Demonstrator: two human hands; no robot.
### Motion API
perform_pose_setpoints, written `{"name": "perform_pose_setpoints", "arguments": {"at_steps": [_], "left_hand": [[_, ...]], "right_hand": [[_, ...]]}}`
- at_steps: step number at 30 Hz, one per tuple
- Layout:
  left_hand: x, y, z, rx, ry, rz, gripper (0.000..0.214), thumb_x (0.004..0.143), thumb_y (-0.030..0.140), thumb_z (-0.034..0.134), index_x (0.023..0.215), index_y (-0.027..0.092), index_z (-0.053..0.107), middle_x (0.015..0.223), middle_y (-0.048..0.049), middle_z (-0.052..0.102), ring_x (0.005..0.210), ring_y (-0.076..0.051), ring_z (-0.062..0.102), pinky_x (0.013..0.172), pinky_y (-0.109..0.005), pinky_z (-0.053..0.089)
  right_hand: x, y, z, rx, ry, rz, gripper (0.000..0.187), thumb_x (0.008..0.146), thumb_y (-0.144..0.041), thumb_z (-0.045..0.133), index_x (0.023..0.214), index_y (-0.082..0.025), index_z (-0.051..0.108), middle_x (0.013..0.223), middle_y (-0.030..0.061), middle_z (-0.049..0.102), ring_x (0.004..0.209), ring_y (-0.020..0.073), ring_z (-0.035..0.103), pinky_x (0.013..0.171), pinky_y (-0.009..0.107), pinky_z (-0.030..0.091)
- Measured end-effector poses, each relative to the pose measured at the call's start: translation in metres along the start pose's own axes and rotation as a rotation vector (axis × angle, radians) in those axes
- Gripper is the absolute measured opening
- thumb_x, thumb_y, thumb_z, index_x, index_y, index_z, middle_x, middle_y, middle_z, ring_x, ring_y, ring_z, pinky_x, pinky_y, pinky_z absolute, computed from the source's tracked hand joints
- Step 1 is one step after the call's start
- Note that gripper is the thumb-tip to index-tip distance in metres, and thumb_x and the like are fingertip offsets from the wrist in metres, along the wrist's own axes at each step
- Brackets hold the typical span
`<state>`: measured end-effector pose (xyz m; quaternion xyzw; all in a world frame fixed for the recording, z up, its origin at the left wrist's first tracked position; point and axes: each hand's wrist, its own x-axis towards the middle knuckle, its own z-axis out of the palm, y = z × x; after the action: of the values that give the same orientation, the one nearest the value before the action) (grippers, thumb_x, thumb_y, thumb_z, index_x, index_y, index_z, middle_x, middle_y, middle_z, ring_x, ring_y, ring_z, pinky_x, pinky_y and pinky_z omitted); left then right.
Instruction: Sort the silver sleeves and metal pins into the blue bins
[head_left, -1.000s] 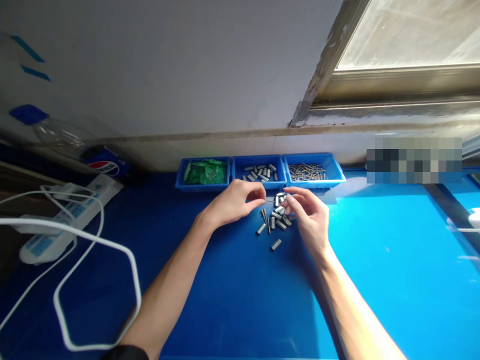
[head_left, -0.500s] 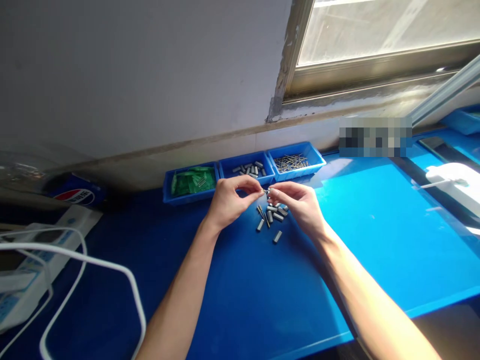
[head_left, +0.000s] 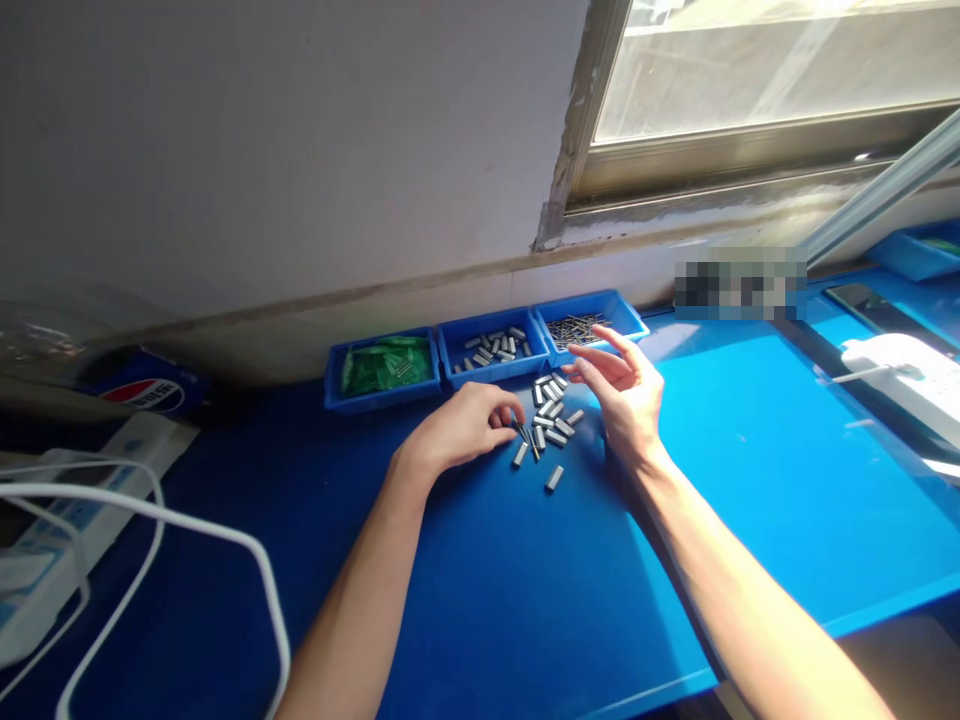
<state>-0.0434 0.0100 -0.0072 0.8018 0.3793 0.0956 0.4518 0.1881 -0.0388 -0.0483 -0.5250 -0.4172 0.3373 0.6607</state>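
Observation:
Several small grey metal sleeves (head_left: 551,410) lie loose on the blue table top (head_left: 525,580), with thin dark pins (head_left: 525,437) among them. My left hand (head_left: 465,432) rests on the table at the left edge of this pile, fingers curled, thumb and fingertips touching the pins. My right hand (head_left: 624,395) hovers just right of the pile with its fingers spread and nothing in it. Behind stand three blue trays: one with green packets (head_left: 386,365), one with grey sleeves (head_left: 491,348), one with thin pins (head_left: 581,328).
A white cable (head_left: 150,530) and a power strip (head_left: 60,560) lie at the left, beside a plastic bottle (head_left: 142,390). A white device (head_left: 907,370) sits at the right. The wall and window sill run behind the trays.
Both hands were pinched together above the pile half a second ago. Now they have parted: the left has dropped onto the pins, the right has opened and drawn back to the right.

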Motion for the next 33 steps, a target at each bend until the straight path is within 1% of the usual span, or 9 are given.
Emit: {"name": "perform_pose_setpoints", "arguments": {"at_steps": [3, 6, 9, 12, 14, 17, 21, 26, 33], "left_hand": [[0.003, -0.005, 0.003, 0.002, -0.004, -0.004, 0.012, 0.089, 0.016, 0.074, 0.097, 0.018, 0.082, 0.088, -0.0037, 0.077, 0.079, -0.017, 0.072, 0.074, -0.025, 0.055], [0.004, -0.007, 0.003, 0.013, -0.002, -0.005, 0.007, 0.09, 0.018, 0.075, 0.094, 0.018, 0.081, 0.087, -0.0037, 0.076, 0.078, -0.017, 0.07, 0.074, -0.026, 0.054], [0.003, -0.006, 0.002, 0.069, 0.019, -0.009, 0.003, 0.091, 0.019, 0.077, 0.091, 0.017, 0.079, 0.09, -0.0044, 0.074, 0.078, -0.017, 0.068, 0.074, -0.027, 0.053], [0.002, -0.007, 0.001, 0.117, 0.058, -0.009, 0.008, 0.091, 0.018, 0.079, 0.084, 0.017, 0.074, 0.094, -0.0051, 0.073, 0.08, -0.017, 0.067, 0.073, -0.027, 0.052], [0.003, -0.009, 0.002, 0.105, 0.087, -0.007, 0.011, 0.091, 0.018, 0.079, 0.083, 0.017, 0.072, 0.095, -0.0045, 0.073, 0.08, -0.017, 0.068, 0.073, -0.027, 0.052], [0.003, -0.007, 0.005, 0.033, 0.124, 0.015, 0.007, 0.094, 0.019, 0.076, 0.088, 0.019, 0.073, 0.093, -0.002, 0.076, 0.08, -0.017, 0.07, 0.074, -0.027, 0.052], [0.004, 0.004, 0.008, -0.052, 0.269, 0.107, 0.006, 0.093, 0.016, 0.078, 0.089, 0.02, 0.076, 0.088, 0.0007, 0.08, 0.079, -0.016, 0.072, 0.077, -0.026, 0.053], [0.004, 0.013, 0.009, -0.103, 0.411, 0.183, 0.003, 0.091, 0.018, 0.081, 0.088, 0.018, 0.079, 0.085, 0.0, 0.081, 0.075, -0.015, 0.072, 0.071, -0.025, 0.052], [0.004, 0.012, 0.009, -0.122, 0.401, 0.18, 0.003, 0.091, 0.019, 0.082, 0.089, 0.018, 0.083, 0.083, -0.0013, 0.083, 0.073, -0.016, 0.073, 0.068, -0.025, 0.053]], "right_hand": [[-0.001, -0.003, -0.004, -0.097, -0.016, -0.016, 0.036, 0.088, -0.048, 0.09, 0.115, -0.028, 0.079, 0.105, 0.0092, 0.086, 0.081, 0.0283, 0.082, 0.083, 0.049, 0.068], [-0.001, -0.003, -0.004, -0.124, -0.038, 0.004, 0.027, 0.088, -0.048, 0.089, 0.106, -0.03, 0.079, 0.102, 0.0071, 0.086, 0.083, 0.029, 0.082, 0.08, 0.048, 0.068], [-0.002, -0.003, -0.001, -0.08, -0.057, 0.05, 0.029, 0.084, -0.047, 0.091, 0.103, -0.029, 0.08, 0.097, 0.0058, 0.086, 0.079, 0.0268, 0.08, 0.076, 0.045, 0.068], [-0.004, -0.003, 0.002, -0.029, -0.086, 0.089, 0.031, 0.08, -0.046, 0.094, 0.101, -0.028, 0.08, 0.094, 0.0038, 0.086, 0.076, 0.024, 0.08, 0.074, 0.041, 0.069], [-0.005, -0.004, 0.003, -0.03, -0.117, 0.104, 0.032, 0.079, -0.046, 0.095, 0.101, -0.028, 0.081, 0.094, 0.0032, 0.086, 0.074, 0.0225, 0.079, 0.073, 0.039, 0.068], [-0.007, -0.006, 0.001, -0.098, -0.178, 0.115, 0.031, 0.082, -0.046, 0.094, 0.104, -0.027, 0.082, 0.089, 0.0021, 0.085, 0.07, 0.0208, 0.077, 0.071, 0.037, 0.067], [-0.006, -0.006, -0.002, -0.13, -0.271, 0.129, 0.026, 0.09, -0.049, 0.087, 0.104, -0.028, 0.084, 0.077, 0.0002, 0.08, 0.062, 0.0183, 0.071, 0.064, 0.034, 0.062], [-0.006, -0.007, 0.0, -0.023, -0.342, 0.189, 0.027, 0.091, -0.053, 0.086, 0.099, -0.027, 0.086, 0.08, 0.0011, 0.081, 0.061, 0.0175, 0.068, 0.065, 0.035, 0.06], [-0.007, -0.01, 0.0, -0.021, -0.349, 0.225, 0.028, 0.081, -0.049, 0.097, 0.098, -0.028, 0.089, 0.086, 0.0016, 0.085, 0.069, 0.0204, 0.076, 0.073, 0.036, 0.064]]}}
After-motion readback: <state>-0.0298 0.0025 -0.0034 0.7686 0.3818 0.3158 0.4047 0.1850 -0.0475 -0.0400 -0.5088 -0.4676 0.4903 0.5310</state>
